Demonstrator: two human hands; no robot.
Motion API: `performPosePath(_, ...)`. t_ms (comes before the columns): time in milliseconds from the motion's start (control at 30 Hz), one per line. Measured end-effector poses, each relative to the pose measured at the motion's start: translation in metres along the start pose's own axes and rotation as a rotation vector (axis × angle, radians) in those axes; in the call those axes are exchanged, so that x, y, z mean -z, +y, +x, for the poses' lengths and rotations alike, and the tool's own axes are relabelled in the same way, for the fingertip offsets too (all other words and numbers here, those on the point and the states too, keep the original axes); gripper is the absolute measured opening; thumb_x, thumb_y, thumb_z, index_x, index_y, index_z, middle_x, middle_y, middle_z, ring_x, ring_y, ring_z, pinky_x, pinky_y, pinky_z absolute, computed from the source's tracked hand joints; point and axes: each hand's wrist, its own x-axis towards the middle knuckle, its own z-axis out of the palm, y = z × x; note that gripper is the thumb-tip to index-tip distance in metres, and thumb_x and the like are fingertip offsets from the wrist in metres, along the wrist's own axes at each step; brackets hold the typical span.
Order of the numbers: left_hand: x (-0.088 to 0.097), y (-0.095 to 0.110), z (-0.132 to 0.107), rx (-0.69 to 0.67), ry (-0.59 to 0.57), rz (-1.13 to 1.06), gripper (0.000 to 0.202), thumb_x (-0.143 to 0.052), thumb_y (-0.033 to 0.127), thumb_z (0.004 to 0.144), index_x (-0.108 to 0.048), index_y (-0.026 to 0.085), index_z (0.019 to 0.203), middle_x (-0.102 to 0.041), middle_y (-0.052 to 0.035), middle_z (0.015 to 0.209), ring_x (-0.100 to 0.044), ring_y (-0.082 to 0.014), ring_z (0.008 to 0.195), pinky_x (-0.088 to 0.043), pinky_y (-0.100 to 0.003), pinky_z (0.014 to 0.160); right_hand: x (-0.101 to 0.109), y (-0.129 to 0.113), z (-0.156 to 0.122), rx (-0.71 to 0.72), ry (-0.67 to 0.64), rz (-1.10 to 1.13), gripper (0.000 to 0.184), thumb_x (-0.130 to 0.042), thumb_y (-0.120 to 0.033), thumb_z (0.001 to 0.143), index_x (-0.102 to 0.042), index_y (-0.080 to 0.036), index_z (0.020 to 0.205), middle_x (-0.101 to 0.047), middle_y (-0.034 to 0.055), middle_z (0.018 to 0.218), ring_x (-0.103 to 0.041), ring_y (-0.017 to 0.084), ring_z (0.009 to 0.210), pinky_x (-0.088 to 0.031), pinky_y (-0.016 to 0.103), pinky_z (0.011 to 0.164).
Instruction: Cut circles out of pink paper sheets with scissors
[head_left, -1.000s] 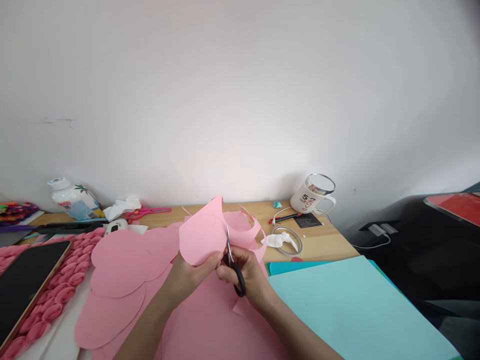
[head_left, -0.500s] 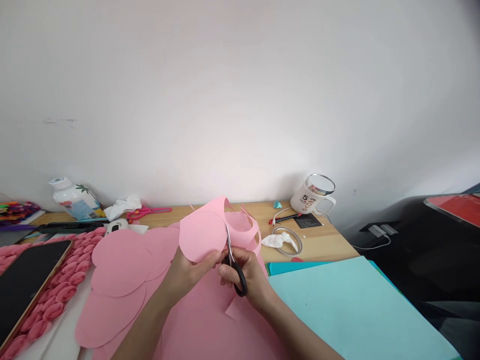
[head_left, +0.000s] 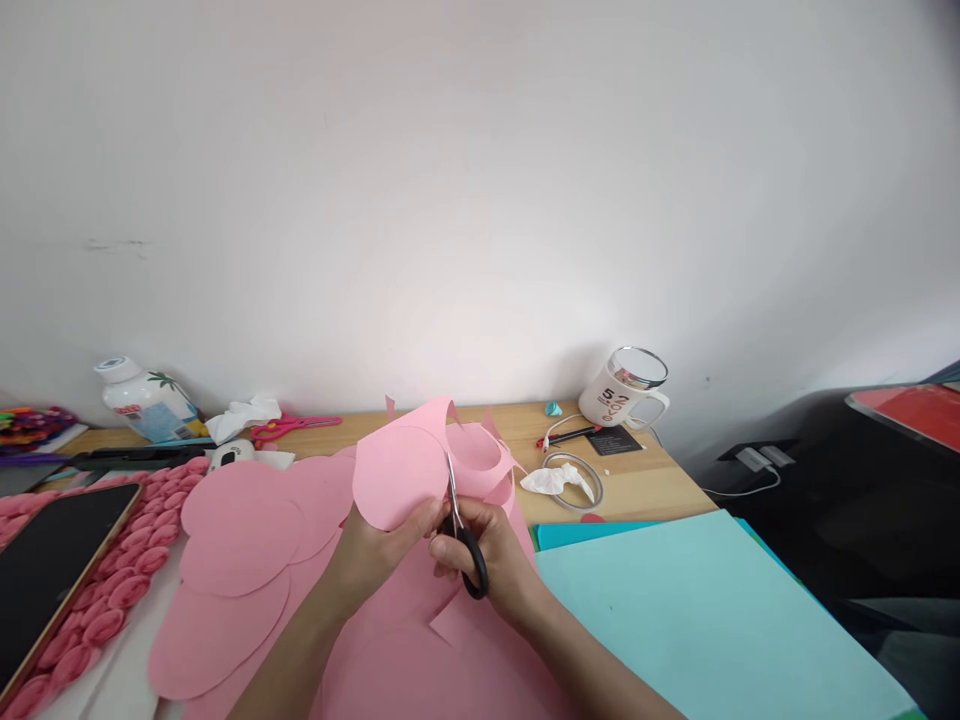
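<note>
My left hand [head_left: 382,550] is closed on the lower edge of a sheet of pink paper [head_left: 401,470], thumb on top. A curved outline shows on that sheet, and its lower side is cut round. In my right hand [head_left: 491,555] is a pair of black-handled scissors [head_left: 471,560], blades pointing up along the outline's right edge. Pink offcut strips [head_left: 487,455] with round gaps curl behind the blades. Several cut pink paper rounds [head_left: 240,545] overlap to the left. More pink paper [head_left: 435,660] lies beneath my hands.
Light blue sheets [head_left: 675,600] lie at right. Behind them are a white mug [head_left: 619,390], a coiled cable [head_left: 596,480] and a crumpled tissue [head_left: 551,480]. At left are a phone [head_left: 60,560] on a pink braided mat [head_left: 127,590], pink scissors [head_left: 292,427] and a white bottle [head_left: 146,400].
The sheet and both hands have shifted slightly left. The scissors stay at the outline's right edge, their blades now looking closer together. The offcut strips have moved a little.
</note>
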Motion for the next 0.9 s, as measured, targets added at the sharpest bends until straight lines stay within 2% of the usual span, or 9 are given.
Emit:
performPosePath(167,-0.001,0.004,-0.003,0.037,0.062,0.011,0.026,-0.062,0.039,0.069,-0.063,0.019,0.086,-0.069,-0.0077,0.093,-0.063,-0.0264,0.091,-0.052,-0.035,0.075,0.000,-0.007,0.000,0.027,-0.033,0.028,0.032,-0.079,-0.038,0.057,-0.059,-0.015,0.067,-0.051,-0.0041,0.055,-0.038,0.008,0.050,-0.032,0.021,0.048)
performPosePath(267,-0.003,0.005,-0.004,0.048,0.087,-0.017,0.030,-0.062,0.041,0.068,-0.063,0.019,0.088,-0.069,-0.0084,0.096,-0.062,-0.0274,0.093,-0.051,-0.038,0.078,-0.001,-0.009,0.001,0.035,-0.032,0.023,0.034,-0.080,-0.037,0.056,-0.056,-0.016,0.066,-0.045,-0.0059,0.054,-0.033,0.008,0.050,-0.027,0.021,0.047)
performPosePath(467,-0.003,0.004,-0.004,0.051,0.100,-0.042,0.028,-0.065,0.039,0.066,-0.063,0.019,0.085,-0.070,-0.0080,0.087,-0.064,-0.0274,0.088,-0.053,-0.037,0.074,-0.001,-0.010,0.000,0.034,-0.036,0.006,0.036,-0.080,-0.040,0.056,-0.053,-0.017,0.064,-0.042,-0.0069,0.052,-0.030,0.007,0.047,-0.025,0.021,0.045)
performPosePath(633,-0.003,0.006,-0.004,0.043,0.109,-0.065,0.027,-0.066,0.038,0.065,-0.063,0.019,0.085,-0.069,-0.0070,0.085,-0.064,-0.0265,0.085,-0.053,-0.036,0.072,0.001,-0.007,0.000,0.047,-0.021,-0.016,0.033,-0.078,-0.039,0.058,-0.056,-0.016,0.065,-0.048,-0.0047,0.052,-0.037,0.008,0.047,-0.030,0.021,0.045)
performPosePath(900,-0.002,0.013,-0.003,-0.018,0.019,-0.088,0.017,-0.061,0.035,0.068,-0.061,0.019,0.075,-0.066,-0.0036,0.071,-0.063,-0.0218,0.072,-0.052,-0.032,0.063,-0.001,-0.008,0.000,-0.011,0.007,-0.030,0.034,-0.078,-0.042,0.057,-0.057,-0.017,0.066,-0.053,-0.0041,0.050,-0.043,0.009,0.043,-0.035,0.021,0.042)
